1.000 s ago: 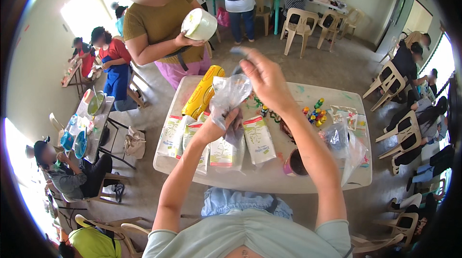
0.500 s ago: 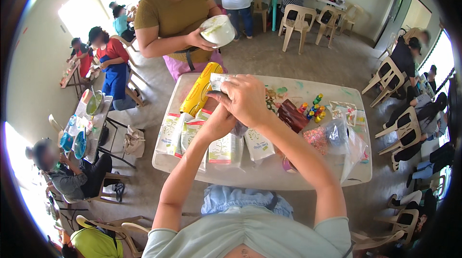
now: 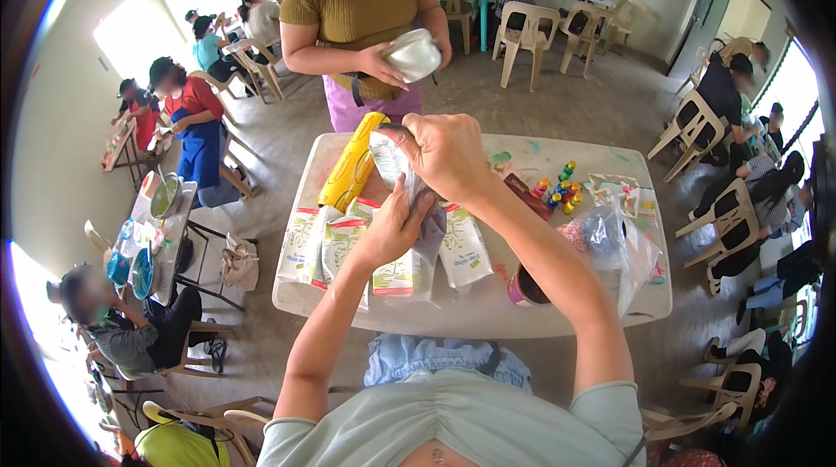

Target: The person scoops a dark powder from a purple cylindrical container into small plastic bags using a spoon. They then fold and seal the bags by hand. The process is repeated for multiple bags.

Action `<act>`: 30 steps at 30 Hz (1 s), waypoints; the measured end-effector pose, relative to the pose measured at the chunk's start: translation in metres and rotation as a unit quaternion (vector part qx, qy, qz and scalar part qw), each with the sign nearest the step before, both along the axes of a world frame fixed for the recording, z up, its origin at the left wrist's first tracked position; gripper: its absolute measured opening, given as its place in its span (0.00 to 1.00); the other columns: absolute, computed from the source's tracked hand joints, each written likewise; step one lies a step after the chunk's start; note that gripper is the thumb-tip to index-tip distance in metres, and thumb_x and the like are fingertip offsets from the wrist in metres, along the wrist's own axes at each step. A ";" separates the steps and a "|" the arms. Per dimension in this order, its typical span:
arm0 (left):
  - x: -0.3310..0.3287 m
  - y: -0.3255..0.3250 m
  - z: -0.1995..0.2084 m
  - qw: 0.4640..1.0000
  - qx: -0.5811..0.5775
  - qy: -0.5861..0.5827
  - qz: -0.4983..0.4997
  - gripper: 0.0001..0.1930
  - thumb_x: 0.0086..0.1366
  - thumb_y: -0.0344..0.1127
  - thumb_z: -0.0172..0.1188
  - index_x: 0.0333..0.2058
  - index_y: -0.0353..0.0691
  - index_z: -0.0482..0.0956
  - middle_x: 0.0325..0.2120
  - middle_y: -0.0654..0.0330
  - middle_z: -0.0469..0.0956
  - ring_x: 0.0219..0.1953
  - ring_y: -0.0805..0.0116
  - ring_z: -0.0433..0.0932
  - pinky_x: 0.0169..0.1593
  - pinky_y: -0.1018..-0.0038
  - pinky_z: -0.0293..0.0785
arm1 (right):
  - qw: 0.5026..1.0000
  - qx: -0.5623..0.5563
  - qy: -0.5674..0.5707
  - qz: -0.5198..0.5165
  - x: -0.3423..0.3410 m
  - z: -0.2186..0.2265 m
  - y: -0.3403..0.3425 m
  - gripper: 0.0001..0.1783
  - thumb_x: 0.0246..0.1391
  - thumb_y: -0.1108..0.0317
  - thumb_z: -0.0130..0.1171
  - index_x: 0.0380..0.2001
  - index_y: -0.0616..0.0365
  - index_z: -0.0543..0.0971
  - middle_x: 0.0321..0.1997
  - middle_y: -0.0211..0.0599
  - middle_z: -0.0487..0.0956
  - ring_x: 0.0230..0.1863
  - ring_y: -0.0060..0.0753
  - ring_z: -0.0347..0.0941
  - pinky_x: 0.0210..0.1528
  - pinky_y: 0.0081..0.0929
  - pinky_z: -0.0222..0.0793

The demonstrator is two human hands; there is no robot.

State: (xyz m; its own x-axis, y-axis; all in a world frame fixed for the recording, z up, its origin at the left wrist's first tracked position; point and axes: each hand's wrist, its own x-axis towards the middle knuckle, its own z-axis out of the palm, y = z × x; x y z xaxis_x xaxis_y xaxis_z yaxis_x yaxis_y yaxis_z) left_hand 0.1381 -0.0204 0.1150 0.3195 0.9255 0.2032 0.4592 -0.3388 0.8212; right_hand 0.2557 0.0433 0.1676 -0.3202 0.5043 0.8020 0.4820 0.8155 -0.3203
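A clear plastic pouch with a white printed label is held upright over the table's far middle part. My right hand is closed around its upper end, and a dark stain covers that thumb. Lower down, my left hand grips the side of the pouch, with greyish plastic showing beyond its fingers. What lies inside the pouch is hard to make out. White and green paper packets stand just below my left hand. A long yellow box lies left of the pouch.
Across the white table, a person holds a white bowl. To the right are small colourful bottles, a dark jar and clear plastic bags. Seated people and plastic chairs surround the table.
My right hand has risen slightly and my left hand has slid lower, so more of the pouch shows between them. The person opposite has moved right and tilted the bowl.
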 end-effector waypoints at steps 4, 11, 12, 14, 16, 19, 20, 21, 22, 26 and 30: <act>-0.005 0.000 -0.009 0.999 -0.032 0.018 -0.011 0.13 0.63 0.33 0.39 0.35 0.28 0.68 0.29 0.40 0.68 0.39 0.41 0.65 0.61 0.53 0.36 | 1.000 -0.020 0.006 0.008 0.000 -0.004 -0.001 0.18 0.46 0.58 0.57 0.13 0.61 0.72 0.10 0.44 0.67 0.12 0.43 0.65 0.14 0.32 0.58; -0.013 0.002 -0.012 0.964 -0.155 -0.179 -0.120 0.17 0.61 0.29 0.49 0.49 0.33 0.62 0.43 0.60 0.69 0.45 0.73 0.66 0.49 0.76 0.62 | 0.989 -0.116 -0.095 -0.016 -0.006 -0.028 -0.004 0.17 0.49 0.56 0.53 0.19 0.59 0.77 0.12 0.44 0.71 0.17 0.44 0.69 0.20 0.34 0.62; -0.017 0.007 -0.010 0.972 -0.153 -0.151 -0.100 0.17 0.61 0.29 0.49 0.48 0.33 0.63 0.42 0.60 0.70 0.45 0.74 0.66 0.49 0.76 0.63 | 0.992 -0.091 -0.082 -0.019 -0.008 -0.027 -0.006 0.17 0.49 0.56 0.53 0.20 0.59 0.77 0.12 0.43 0.71 0.17 0.44 0.69 0.19 0.34 0.62; -0.019 0.013 -0.008 0.983 -0.148 -0.093 -0.058 0.16 0.61 0.29 0.49 0.47 0.33 0.64 0.42 0.60 0.70 0.45 0.74 0.66 0.49 0.76 0.63 | 0.997 -0.041 -0.053 -0.025 -0.012 -0.024 -0.008 0.16 0.49 0.56 0.53 0.21 0.59 0.77 0.12 0.42 0.71 0.16 0.44 0.69 0.19 0.35 0.62; -0.004 0.008 0.004 0.986 -0.035 -0.139 -0.089 0.09 0.63 0.29 0.45 0.39 0.31 0.68 0.33 0.61 0.73 0.37 0.78 0.66 0.43 0.78 0.64 | 0.995 -0.061 -0.068 -0.039 -0.005 -0.006 -0.009 0.14 0.49 0.58 0.53 0.24 0.60 0.72 0.10 0.41 0.70 0.13 0.44 0.68 0.16 0.36 0.61; 0.003 0.009 0.008 0.992 -0.004 -0.105 -0.074 0.11 0.65 0.30 0.40 0.39 0.31 0.68 0.32 0.58 0.73 0.37 0.75 0.67 0.44 0.77 0.64 | 0.994 -0.061 -0.072 -0.053 0.000 0.005 -0.004 0.10 0.50 0.62 0.52 0.27 0.57 0.67 0.08 0.41 0.69 0.12 0.43 0.68 0.15 0.37 0.60; 0.003 0.009 0.009 0.993 -0.003 -0.099 -0.069 0.11 0.65 0.31 0.39 0.39 0.31 0.68 0.31 0.58 0.73 0.36 0.74 0.67 0.43 0.77 0.64 | 0.995 -0.058 -0.066 -0.052 0.000 0.006 -0.003 0.10 0.50 0.63 0.52 0.28 0.58 0.67 0.08 0.41 0.69 0.13 0.43 0.68 0.15 0.37 0.60; 0.004 0.010 0.010 0.993 -0.002 -0.095 -0.066 0.11 0.65 0.31 0.39 0.39 0.30 0.68 0.30 0.57 0.73 0.35 0.74 0.67 0.43 0.77 0.64 | 0.995 -0.056 -0.061 -0.053 0.001 0.006 -0.003 0.09 0.50 0.64 0.52 0.29 0.58 0.67 0.08 0.41 0.68 0.13 0.43 0.68 0.15 0.37 0.60; 0.005 0.010 0.011 0.994 -0.001 -0.090 -0.064 0.11 0.65 0.32 0.39 0.38 0.30 0.68 0.30 0.56 0.72 0.34 0.73 0.67 0.42 0.77 0.64 | 0.996 -0.053 -0.055 -0.054 0.003 0.007 -0.003 0.08 0.49 0.65 0.52 0.29 0.58 0.67 0.08 0.41 0.68 0.13 0.43 0.68 0.15 0.37 0.60; 0.006 0.008 0.011 0.996 0.000 -0.079 -0.048 0.11 0.65 0.33 0.38 0.31 0.31 0.67 0.23 0.58 0.69 0.27 0.72 0.64 0.35 0.75 0.64 | 0.997 -0.057 -0.043 -0.040 0.006 0.007 -0.001 0.08 0.48 0.68 0.51 0.30 0.59 0.67 0.09 0.41 0.69 0.13 0.43 0.68 0.16 0.37 0.60; 0.010 0.001 0.014 0.996 -0.023 -0.078 -0.033 0.13 0.66 0.34 0.38 0.25 0.32 0.65 0.19 0.60 0.65 0.23 0.72 0.61 0.29 0.74 0.62 | 0.997 -0.057 -0.033 -0.034 0.009 0.007 0.002 0.07 0.48 0.69 0.51 0.30 0.59 0.67 0.10 0.42 0.69 0.14 0.44 0.68 0.16 0.37 0.60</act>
